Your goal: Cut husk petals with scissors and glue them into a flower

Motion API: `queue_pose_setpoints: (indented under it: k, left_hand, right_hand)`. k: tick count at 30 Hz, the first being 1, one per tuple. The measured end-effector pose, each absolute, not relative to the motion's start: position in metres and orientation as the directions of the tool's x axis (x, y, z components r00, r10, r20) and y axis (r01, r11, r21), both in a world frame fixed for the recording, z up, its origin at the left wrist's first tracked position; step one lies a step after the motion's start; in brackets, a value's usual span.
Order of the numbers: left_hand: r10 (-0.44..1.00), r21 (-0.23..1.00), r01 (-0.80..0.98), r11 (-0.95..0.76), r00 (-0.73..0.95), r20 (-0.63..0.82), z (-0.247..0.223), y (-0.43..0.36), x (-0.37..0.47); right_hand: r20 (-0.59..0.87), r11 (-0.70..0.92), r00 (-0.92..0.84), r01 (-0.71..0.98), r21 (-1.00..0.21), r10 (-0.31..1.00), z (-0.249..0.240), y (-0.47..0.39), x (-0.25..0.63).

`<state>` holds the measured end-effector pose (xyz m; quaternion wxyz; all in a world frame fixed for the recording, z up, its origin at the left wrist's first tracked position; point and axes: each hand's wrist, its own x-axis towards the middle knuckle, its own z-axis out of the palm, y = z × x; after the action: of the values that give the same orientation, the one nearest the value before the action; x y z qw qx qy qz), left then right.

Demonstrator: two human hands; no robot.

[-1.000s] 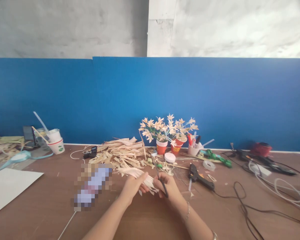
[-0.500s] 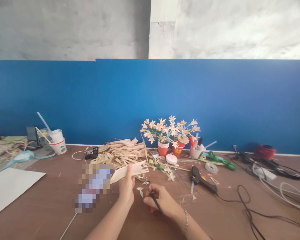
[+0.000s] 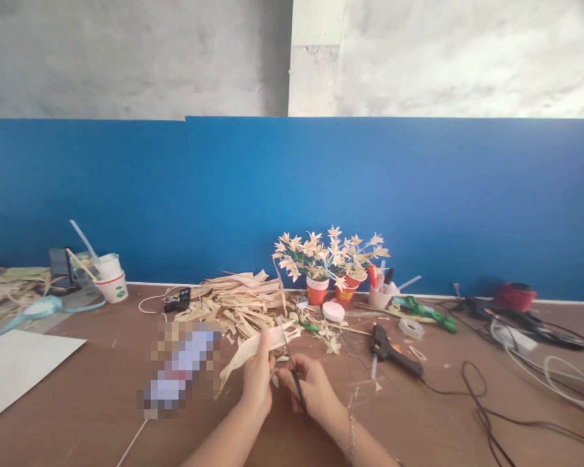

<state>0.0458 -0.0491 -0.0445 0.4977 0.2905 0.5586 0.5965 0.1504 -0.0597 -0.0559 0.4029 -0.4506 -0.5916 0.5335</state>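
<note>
My left hand (image 3: 259, 377) is closed on a pale strip of dried husk (image 3: 246, 353), thumb on top, with one end curling down to the left. In my right hand (image 3: 309, 383) is a pair of scissors (image 3: 296, 378) with dark handles. Their blades point away from me and lie at the right end of the strip. Whether they are cutting into it I cannot tell. Just beyond my hands lies a heap of dried husk strips (image 3: 238, 295). Cut star-shaped husk petals (image 3: 331, 340) are scattered to the right of the heap.
Husk flowers stand in red paper cups (image 3: 316, 292). A black glue gun (image 3: 394, 350) lies right, near looping cables (image 3: 484, 402). A blurred-out phone-like object (image 3: 182, 370) is left of my hands. White board (image 3: 24, 370), blue ribbon (image 3: 43, 305) and a white cup (image 3: 111, 287) lie further left.
My left hand has moved right and slightly nearer with the husk strip. The scissors have risen from below the strip, so their blades now reach its right end.
</note>
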Motion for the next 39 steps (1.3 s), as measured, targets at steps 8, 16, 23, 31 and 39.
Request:
queue_pose_setpoints:
  k: [8, 16, 23, 31, 39]
  left_hand:
    - [0.961, 0.928, -0.367, 0.069, -0.226, -0.161, -0.043, -0.041, 0.038]
    - [0.983, 0.944, -0.321, 0.074, -0.138, -0.124, -0.041, -0.039, 0.027]
    - [0.978, 0.927, -0.372, 0.039, -0.176, -0.111, -0.039, -0.039, 0.031]
    - [0.973, 0.93, -0.368, -0.016, -0.222, -0.071, -0.04, -0.039, 0.03]
    - [0.991, 0.983, -0.178, 0.035, -0.124, -0.057, -0.039, -0.045, 0.036]
  right_hand:
    - [-0.07, -0.034, -0.267, 0.14, -0.99, 0.961, -0.056, -0.055, 0.155]
    - [0.052, 0.05, -0.067, -0.029, -0.998, 0.996, -0.054, -0.045, 0.17]
    - [0.055, 0.049, -0.097, -0.059, -0.997, 0.994, -0.045, -0.048, 0.172]
    - [-0.005, -0.021, -0.146, -0.11, -0.994, 0.989, -0.045, -0.055, 0.165]
    - [-0.102, -0.117, -0.183, -0.074, -0.99, 0.978, -0.041, -0.054, 0.173]
